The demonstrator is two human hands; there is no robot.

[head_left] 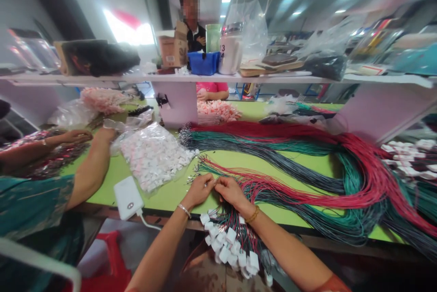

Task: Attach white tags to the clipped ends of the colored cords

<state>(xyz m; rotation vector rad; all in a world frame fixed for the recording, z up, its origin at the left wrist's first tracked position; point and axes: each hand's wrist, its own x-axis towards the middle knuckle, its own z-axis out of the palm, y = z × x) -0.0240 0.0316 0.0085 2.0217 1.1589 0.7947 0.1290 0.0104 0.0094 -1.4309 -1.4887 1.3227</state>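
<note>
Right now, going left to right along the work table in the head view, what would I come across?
A co-worker's teal sleeve, a white device with a cable, the person's left hand, their right hand, then white pieces at the far right.

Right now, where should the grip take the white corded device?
Probably across its two long sides, from above: the white device is a flat slab at the front edge of the table. The cable leaves its near end; the bag of white pieces lies by its far right corner.
</note>
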